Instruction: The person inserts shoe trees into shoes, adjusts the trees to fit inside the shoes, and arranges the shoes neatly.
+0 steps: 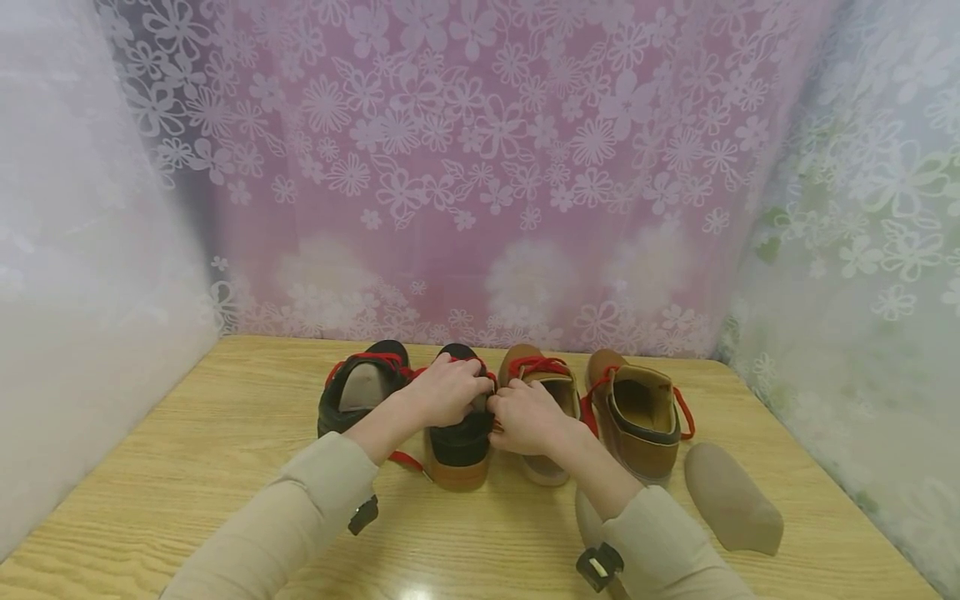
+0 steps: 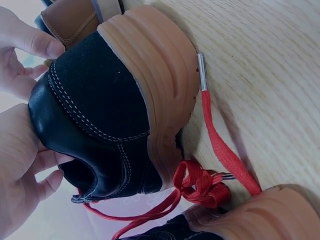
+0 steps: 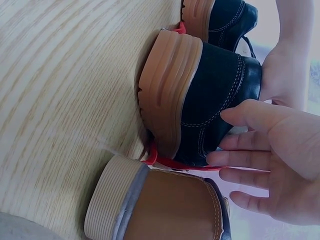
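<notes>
A black lace-up shoe (image 1: 459, 450) with an orange-brown sole and red laces stands at the middle of the table, heel towards me. My left hand (image 1: 448, 392) reaches into its opening from above; in the left wrist view the fingers bend over the collar and their tips are partly hidden. A sliver of something greyish (image 1: 480, 403) shows under that hand. My right hand (image 3: 287, 155) lies along the same shoe's right side, its fingers fairly straight, thumb near the heel collar. The other black shoe (image 1: 333, 412), on the left, has a grey-beige insole (image 1: 363, 387) inside.
Two brown shoes with red laces stand to the right, one (image 1: 547, 471) partly behind my right hand, the other (image 1: 648, 450) farther right. A loose beige insole (image 1: 733, 500) lies on the wooden table (image 1: 225, 417); another (image 1: 588, 508) is partly under my right forearm. Floral curtains surround the table.
</notes>
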`<state>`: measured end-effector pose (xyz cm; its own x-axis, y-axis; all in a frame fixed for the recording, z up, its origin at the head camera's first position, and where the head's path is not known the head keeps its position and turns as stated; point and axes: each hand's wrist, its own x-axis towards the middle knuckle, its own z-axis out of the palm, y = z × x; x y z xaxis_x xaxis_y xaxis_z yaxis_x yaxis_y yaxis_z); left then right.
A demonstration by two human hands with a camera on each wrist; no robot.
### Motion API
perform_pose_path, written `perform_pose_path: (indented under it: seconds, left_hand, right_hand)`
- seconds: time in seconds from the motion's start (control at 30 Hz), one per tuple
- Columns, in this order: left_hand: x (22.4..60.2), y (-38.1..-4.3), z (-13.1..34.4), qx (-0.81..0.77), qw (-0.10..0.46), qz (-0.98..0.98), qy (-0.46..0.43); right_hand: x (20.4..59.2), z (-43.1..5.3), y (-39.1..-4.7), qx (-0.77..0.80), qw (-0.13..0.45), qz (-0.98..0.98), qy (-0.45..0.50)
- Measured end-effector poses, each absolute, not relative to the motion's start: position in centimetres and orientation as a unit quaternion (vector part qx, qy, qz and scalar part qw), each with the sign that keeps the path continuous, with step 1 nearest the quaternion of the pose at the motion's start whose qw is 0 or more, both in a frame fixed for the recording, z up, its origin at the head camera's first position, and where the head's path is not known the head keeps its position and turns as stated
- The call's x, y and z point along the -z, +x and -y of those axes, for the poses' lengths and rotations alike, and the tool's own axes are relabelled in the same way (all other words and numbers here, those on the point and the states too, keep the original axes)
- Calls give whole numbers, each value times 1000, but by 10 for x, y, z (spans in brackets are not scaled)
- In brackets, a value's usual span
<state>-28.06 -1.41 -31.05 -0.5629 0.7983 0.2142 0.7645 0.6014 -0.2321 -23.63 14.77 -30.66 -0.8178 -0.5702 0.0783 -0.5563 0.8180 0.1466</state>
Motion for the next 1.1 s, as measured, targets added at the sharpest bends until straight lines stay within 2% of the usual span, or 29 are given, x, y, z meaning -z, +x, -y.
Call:
perform_pose_path:
  seconds: [0.77,1.1]
  left_hand:
    - [314,-282,14,-62,163,884,-435]
    - [316,-284,14,-93,196,877,-429]
  right_hand:
    - [310,-148,-237,78,68,946,306]
    - [310,-147,-239,87,67,947,302]
